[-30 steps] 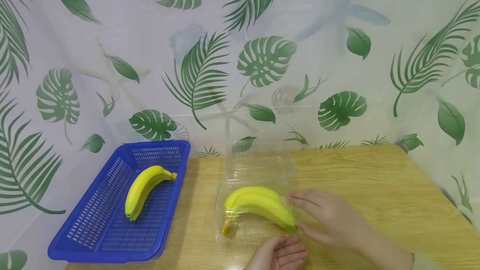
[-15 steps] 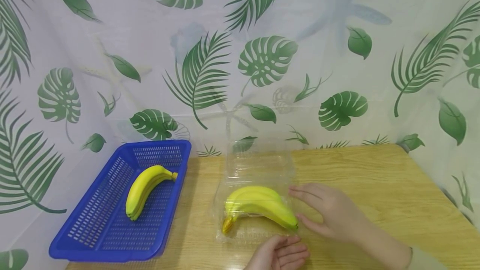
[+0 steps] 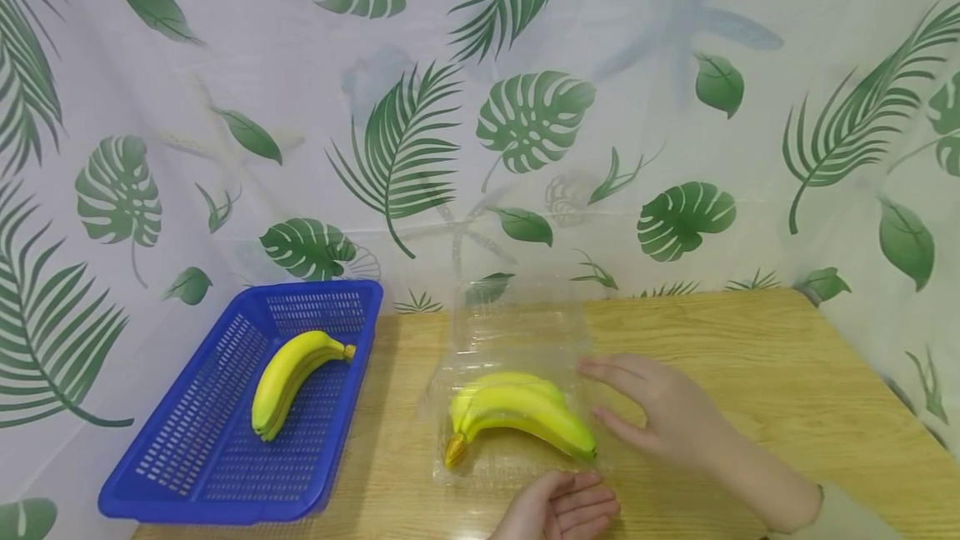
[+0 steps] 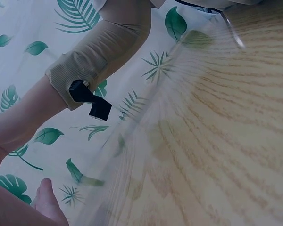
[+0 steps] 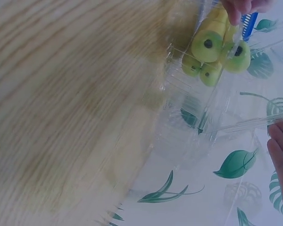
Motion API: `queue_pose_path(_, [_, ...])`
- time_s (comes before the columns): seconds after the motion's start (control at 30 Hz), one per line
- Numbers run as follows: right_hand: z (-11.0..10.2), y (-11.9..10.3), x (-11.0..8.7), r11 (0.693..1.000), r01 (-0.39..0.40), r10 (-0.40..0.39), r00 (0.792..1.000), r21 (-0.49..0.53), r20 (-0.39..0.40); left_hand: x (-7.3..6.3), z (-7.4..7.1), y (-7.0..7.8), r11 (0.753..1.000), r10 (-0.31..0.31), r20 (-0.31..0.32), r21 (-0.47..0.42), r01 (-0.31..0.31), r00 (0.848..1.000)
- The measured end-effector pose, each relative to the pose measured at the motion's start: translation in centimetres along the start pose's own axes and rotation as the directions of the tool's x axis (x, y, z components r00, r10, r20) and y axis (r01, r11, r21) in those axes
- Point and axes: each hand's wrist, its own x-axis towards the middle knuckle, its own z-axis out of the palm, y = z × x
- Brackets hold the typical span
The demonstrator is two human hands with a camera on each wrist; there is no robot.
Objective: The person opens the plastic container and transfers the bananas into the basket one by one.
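Observation:
A bunch of yellow bananas [image 3: 517, 415] with greenish tips lies in a clear plastic clamshell box [image 3: 480, 473], stem ends to the left. My left hand [image 3: 558, 511] is palm up at the box's front right corner, fingers fairly straight; in the right wrist view its fingertips overlap the box's edge. On the right side, my right hand [image 3: 660, 415] has its fingers extended and its thumb apart. Its fingertips are at the edge of a raised clear flap [image 5: 250, 125]. The flap's outline is hard to make out in the head view.
To the left stands a blue plastic basket [image 3: 330, 473] with another banana bunch [image 3: 296, 382] in it. The wooden table [image 3: 720, 340] reaches back to a leaf-patterned cloth [image 3: 525, 40] behind it.
My right hand has moved slightly away from me, and the clear edge that crossed the bananas has shifted toward the back with it. The left hand has barely moved.

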Motion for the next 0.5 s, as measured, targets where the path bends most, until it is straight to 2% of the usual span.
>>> queue_pose_path(0.27, [-0.3,0.0,0.7,0.995,-0.094,0.094,0.995,0.027,0.03,-0.1,0.2,-0.2,1.0,0.015,-0.033,0.001,-0.015,0.999])
queue_pose_path(0.5, [-0.5,0.2,1.4,0.986,-0.159,0.155,0.986,0.057,0.061,-0.1,0.1,-0.2,1.0,0.022,-0.036,-0.002,-0.022,0.999])
